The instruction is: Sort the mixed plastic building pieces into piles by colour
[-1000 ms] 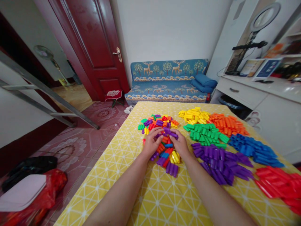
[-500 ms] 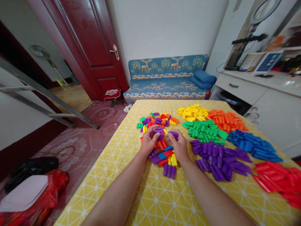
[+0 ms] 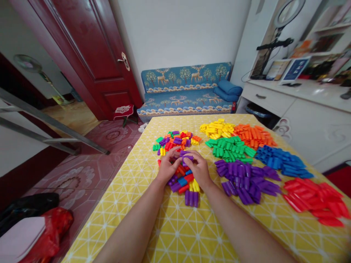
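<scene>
Purple pieces (image 3: pixel 188 157) are between the fingertips of my two hands, which meet above a mixed pile. My left hand (image 3: pixel 168 168) curls round the left side of the purple pieces, fingers bent. Thumb and fingers of my right hand (image 3: pixel 199 168) pinch a purple piece from the right. Below them lie joined red, blue and yellow pieces (image 3: pixel 189 178), with a purple group (image 3: pixel 191 198) nearest me. Just beyond my hands sits a small heap of mixed colours (image 3: pixel 175 140).
Sorted heaps of yellow (image 3: pixel 216 129), green (image 3: pixel 230 149), orange (image 3: pixel 253 136), blue (image 3: pixel 283 160), purple (image 3: pixel 246 179) and red (image 3: pixel 316 199) pieces lie on the right of the yellow tablecloth (image 3: pixel 175 233). A blue sofa (image 3: pixel 186 96) stands beyond the table.
My hands have come together, and the purple piece in my right hand now meets those at my left. The whole view has shifted, so the room and table appear further left.
</scene>
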Demonstrator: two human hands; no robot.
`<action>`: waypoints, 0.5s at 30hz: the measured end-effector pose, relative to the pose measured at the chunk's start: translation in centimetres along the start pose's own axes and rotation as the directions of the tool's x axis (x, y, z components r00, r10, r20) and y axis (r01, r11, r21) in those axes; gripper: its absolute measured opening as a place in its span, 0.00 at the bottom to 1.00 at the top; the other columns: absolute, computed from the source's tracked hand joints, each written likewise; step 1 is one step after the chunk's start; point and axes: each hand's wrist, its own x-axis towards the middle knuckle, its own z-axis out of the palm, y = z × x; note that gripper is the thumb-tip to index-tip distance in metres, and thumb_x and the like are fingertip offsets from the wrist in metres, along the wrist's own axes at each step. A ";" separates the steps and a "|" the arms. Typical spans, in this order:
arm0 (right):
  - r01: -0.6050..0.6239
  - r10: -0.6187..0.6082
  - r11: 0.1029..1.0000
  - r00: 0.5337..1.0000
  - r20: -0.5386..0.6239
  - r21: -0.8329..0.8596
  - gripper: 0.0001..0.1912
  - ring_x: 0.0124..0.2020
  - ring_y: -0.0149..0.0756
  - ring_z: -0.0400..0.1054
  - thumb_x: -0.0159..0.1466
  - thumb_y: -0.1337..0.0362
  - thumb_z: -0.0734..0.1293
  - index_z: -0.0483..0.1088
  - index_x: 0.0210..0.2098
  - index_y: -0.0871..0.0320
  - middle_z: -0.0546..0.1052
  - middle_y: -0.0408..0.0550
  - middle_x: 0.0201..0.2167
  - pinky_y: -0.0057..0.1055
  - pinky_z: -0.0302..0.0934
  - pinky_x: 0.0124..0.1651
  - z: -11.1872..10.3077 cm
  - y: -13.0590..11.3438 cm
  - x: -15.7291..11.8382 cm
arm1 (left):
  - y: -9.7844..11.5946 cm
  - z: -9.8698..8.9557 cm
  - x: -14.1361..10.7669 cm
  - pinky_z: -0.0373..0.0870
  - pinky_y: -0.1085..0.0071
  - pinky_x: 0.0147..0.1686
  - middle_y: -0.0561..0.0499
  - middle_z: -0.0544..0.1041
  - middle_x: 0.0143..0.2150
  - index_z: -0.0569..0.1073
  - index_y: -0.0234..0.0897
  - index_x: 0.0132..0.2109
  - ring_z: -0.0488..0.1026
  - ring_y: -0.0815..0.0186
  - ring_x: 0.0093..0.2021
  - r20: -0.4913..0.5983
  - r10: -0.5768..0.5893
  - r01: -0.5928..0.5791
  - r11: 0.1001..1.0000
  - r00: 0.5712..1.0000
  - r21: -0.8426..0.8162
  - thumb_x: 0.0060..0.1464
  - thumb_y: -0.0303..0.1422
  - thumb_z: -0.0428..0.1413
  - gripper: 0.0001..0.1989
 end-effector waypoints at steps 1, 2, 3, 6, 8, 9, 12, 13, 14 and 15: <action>-0.008 0.008 1.000 0.999 -0.042 -0.004 0.07 0.46 0.38 0.69 0.61 0.60 0.67 0.75 0.36 0.56 0.75 0.48 0.41 0.34 0.64 0.49 0.0 -0.1 0.0 | 0.0 0.0 0.0 0.71 0.70 0.40 0.49 0.77 0.39 0.68 0.39 0.57 0.75 0.66 0.38 0.006 -0.007 0.007 1.000 1.000 0.002 0.55 0.36 0.58 0.22; -0.027 0.026 1.000 0.996 -0.089 -0.006 0.08 0.45 0.38 0.69 0.61 0.59 0.67 0.74 0.36 0.56 0.75 0.48 0.41 0.34 0.65 0.48 -0.1 -0.3 0.1 | -0.1 -0.1 0.0 0.72 0.70 0.41 0.48 0.77 0.40 0.68 0.39 0.57 0.75 0.65 0.39 0.010 -0.016 0.016 1.000 1.000 0.003 0.55 0.36 0.58 0.22; -0.053 0.052 0.999 0.990 -0.130 -0.007 0.09 0.44 0.38 0.70 0.61 0.58 0.67 0.74 0.37 0.56 0.75 0.48 0.40 0.34 0.65 0.47 -0.3 -0.7 0.2 | -0.1 -0.2 0.0 0.72 0.69 0.42 0.48 0.77 0.41 0.67 0.39 0.57 0.75 0.65 0.39 0.012 -0.025 0.025 1.000 1.000 0.008 0.56 0.36 0.58 0.22; -0.109 0.103 0.994 0.980 -0.170 -0.026 0.12 0.40 0.37 0.71 0.61 0.55 0.67 0.73 0.36 0.57 0.77 0.47 0.37 0.33 0.66 0.43 -2.1 -2.7 0.7 | -0.3 -0.3 -0.1 0.72 0.67 0.45 0.47 0.78 0.41 0.69 0.38 0.56 0.75 0.64 0.41 0.022 -0.039 0.038 0.998 0.999 0.045 0.56 0.37 0.57 0.21; -0.104 0.089 0.991 0.984 -0.157 -0.086 0.13 0.38 0.36 0.71 0.59 0.53 0.67 0.73 0.34 0.57 0.77 0.46 0.35 0.32 0.66 0.40 -4.7 -4.4 0.8 | -0.4 -0.4 -0.1 0.72 0.66 0.46 0.47 0.78 0.40 0.70 0.38 0.55 0.75 0.64 0.41 0.021 -0.037 0.035 0.997 0.999 0.068 0.57 0.37 0.57 0.20; -0.095 0.072 0.986 0.984 -0.166 -0.138 0.14 0.37 0.36 0.71 0.59 0.52 0.68 0.74 0.34 0.57 0.77 0.46 0.36 0.32 0.66 0.40 -6.4 -5.1 0.8 | -0.5 -0.3 -0.1 0.72 0.66 0.46 0.47 0.78 0.40 0.70 0.37 0.54 0.76 0.64 0.41 0.017 -0.034 0.033 0.997 0.999 0.071 0.57 0.38 0.57 0.19; -0.107 0.009 0.932 0.962 -0.274 -0.346 0.14 0.38 0.37 0.71 0.59 0.51 0.68 0.74 0.35 0.55 0.78 0.46 0.37 0.33 0.66 0.43 -12.5 -6.0 -0.3 | -0.6 -0.2 0.0 0.72 0.66 0.45 0.47 0.79 0.40 0.71 0.37 0.53 0.76 0.64 0.41 0.007 -0.035 0.034 0.997 0.999 0.070 0.57 0.38 0.57 0.19; -0.141 0.004 0.905 0.945 -0.326 -0.401 0.14 0.36 0.36 0.71 0.59 0.51 0.68 0.74 0.35 0.55 0.78 0.45 0.35 0.33 0.66 0.41 -14.6 -5.9 -0.9 | -0.7 -0.2 0.0 0.72 0.66 0.45 0.47 0.79 0.40 0.72 0.37 0.53 0.76 0.63 0.40 0.004 -0.036 0.036 0.997 0.999 0.070 0.56 0.38 0.57 0.18; -0.182 0.009 0.878 0.931 -0.365 -0.442 0.15 0.33 0.36 0.71 0.58 0.50 0.68 0.74 0.34 0.56 0.77 0.45 0.32 0.33 0.66 0.39 -16.6 -5.6 -1.5 | -0.7 -0.2 0.0 0.72 0.66 0.44 0.47 0.79 0.40 0.72 0.37 0.52 0.77 0.63 0.40 0.001 -0.037 0.037 0.997 0.999 0.070 0.56 0.38 0.57 0.18; -0.210 0.006 0.851 0.921 -0.390 -0.481 0.15 0.30 0.35 0.70 0.58 0.50 0.68 0.74 0.33 0.56 0.77 0.44 0.29 0.32 0.66 0.36 -18.4 -5.1 -2.1 | -0.8 -0.1 0.0 0.73 0.66 0.44 0.47 0.79 0.39 0.72 0.37 0.52 0.77 0.63 0.40 0.000 -0.037 0.037 0.997 0.999 0.070 0.56 0.38 0.57 0.18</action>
